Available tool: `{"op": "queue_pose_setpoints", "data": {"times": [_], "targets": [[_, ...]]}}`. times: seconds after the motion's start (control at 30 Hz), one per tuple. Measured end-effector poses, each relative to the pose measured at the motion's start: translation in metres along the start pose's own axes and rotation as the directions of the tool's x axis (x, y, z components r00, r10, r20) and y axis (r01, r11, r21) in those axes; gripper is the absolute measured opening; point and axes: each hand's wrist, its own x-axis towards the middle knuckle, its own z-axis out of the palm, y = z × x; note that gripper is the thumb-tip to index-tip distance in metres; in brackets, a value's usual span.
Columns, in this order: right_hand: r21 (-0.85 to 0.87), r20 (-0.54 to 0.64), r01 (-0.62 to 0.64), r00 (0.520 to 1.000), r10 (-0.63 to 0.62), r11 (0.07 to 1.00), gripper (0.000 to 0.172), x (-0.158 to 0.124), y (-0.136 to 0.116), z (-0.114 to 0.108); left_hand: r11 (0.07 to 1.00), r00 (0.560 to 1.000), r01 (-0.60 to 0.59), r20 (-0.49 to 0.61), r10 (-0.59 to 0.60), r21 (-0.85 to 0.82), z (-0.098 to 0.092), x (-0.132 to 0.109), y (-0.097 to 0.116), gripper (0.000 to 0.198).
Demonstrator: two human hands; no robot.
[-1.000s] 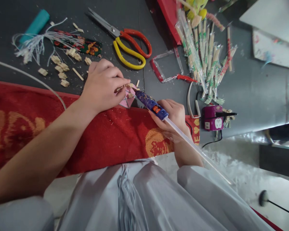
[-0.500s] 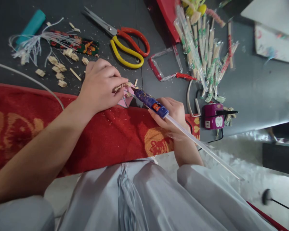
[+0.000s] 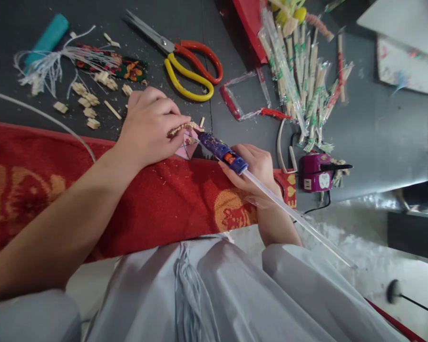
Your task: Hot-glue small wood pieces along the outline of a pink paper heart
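My left hand [image 3: 148,126] is closed, its fingertips pinching a small row of glued wooden bits [image 3: 181,128] down onto a pink paper shape [image 3: 186,147] at the edge of the dark table. My right hand [image 3: 258,173] grips a blue glue gun [image 3: 221,150] with a long clear glue stick [image 3: 296,218] trailing back towards me. The gun's nozzle points at the wooden bits beside my left fingertips.
Red-and-yellow scissors [image 3: 189,64] lie beyond my hands. Cut wooden pieces [image 3: 89,99], white strands and a teal tube [image 3: 46,39] are at the left. Wrapped chopsticks [image 3: 299,76] fan out at the right, above a purple power socket [image 3: 316,176]. A red patterned towel [image 3: 157,204] covers the table edge.
The view shifted slightly between the oldest frame and now; the glue stick's rear end swung a little. Both hands hold the same grip in the same place.
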Motion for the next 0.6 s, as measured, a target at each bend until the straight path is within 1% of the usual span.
{"op": "queue_pose_setpoints", "data": {"times": [0.1, 0.2, 0.37, 0.5, 0.6], "targets": [[0.006, 0.028, -0.015, 1.0, 0.015, 1.0, 0.03, 0.0002, 0.0005, -0.0004, 1.0, 1.0, 0.009, 0.0, -0.009, -0.021, -0.0011, -0.0001, 0.0009, 0.034], [0.006, 0.019, -0.03, 0.999, 0.03, 1.0, 0.031, 0.0001, 0.0004, 0.0006, 0.999, 1.0, 0.013, 0.01, -0.013, -0.037, -0.0019, 0.0, 0.0009, 0.033], [-0.003, 0.007, -0.03, 1.0, 0.03, 1.0, 0.032, -0.0003, 0.0, 0.0019, 1.0, 1.0, 0.005, 0.009, -0.005, 0.002, -0.0005, 0.0008, -0.0003, 0.034], [0.013, 0.039, -0.041, 0.998, 0.04, 0.999, 0.032, 0.0001, -0.0001, -0.0007, 0.999, 1.0, -0.025, -0.016, 0.025, 0.029, -0.0004, 0.0008, -0.001, 0.034], [0.046, 0.052, -0.038, 0.998, 0.036, 0.998, 0.029, -0.0002, 0.0006, -0.0049, 0.999, 0.999, -0.024, -0.022, 0.024, 0.032, -0.0009, 0.0008, -0.001, 0.034]]}}
